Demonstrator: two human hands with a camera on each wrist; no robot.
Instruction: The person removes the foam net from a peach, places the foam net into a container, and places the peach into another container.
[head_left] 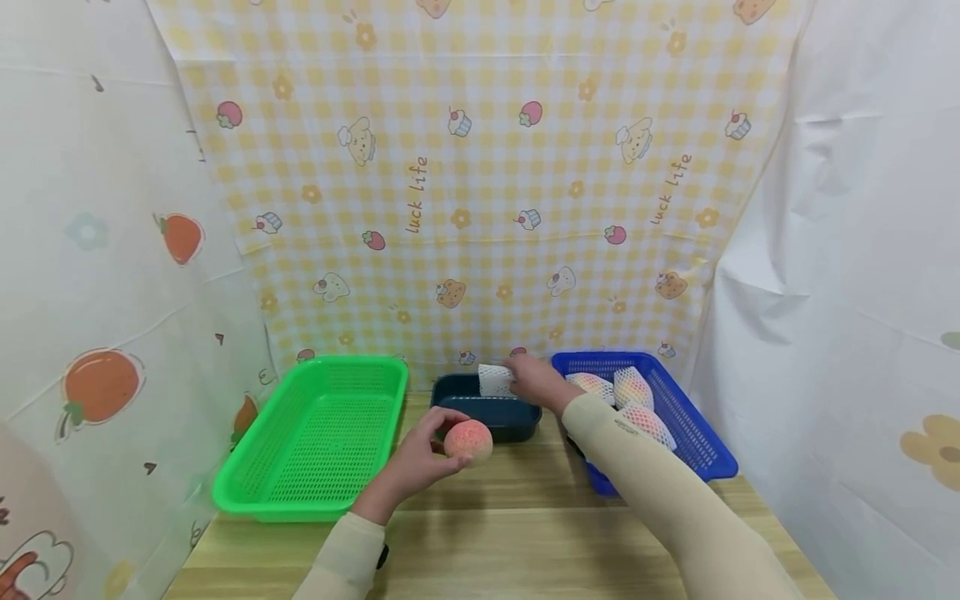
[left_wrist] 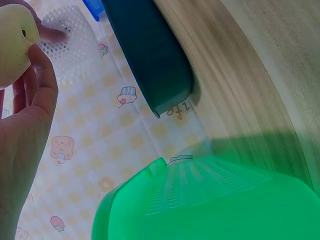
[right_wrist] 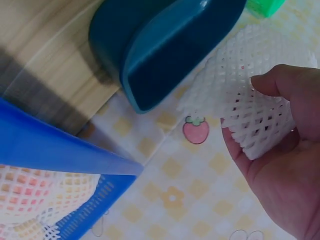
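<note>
A bare pink-and-yellow peach [head_left: 468, 442] is gripped between the thumb and fingers of my left hand [head_left: 417, 457], in front of the dark teal bin. Over that bin [head_left: 487, 414], my right hand [head_left: 537, 382] pinches a white foam net sleeve [head_left: 495, 381]. The sleeve [right_wrist: 250, 90] looks flattened in the right wrist view, with the thumb pressed on its mesh. Seen from the left wrist, the peach [left_wrist: 16, 47] shows its pale side and a small dark stem hollow. Part of the bin's inside is hidden.
To the left lies a green plastic basket [head_left: 311, 506] with a slotted bottom. On the right, a blue basket [head_left: 693, 425] holds several peaches [head_left: 634, 390] in foam nets, partly behind my right forearm. A patterned cloth [head_left: 480, 183] hangs behind the wooden table [head_left: 495, 542].
</note>
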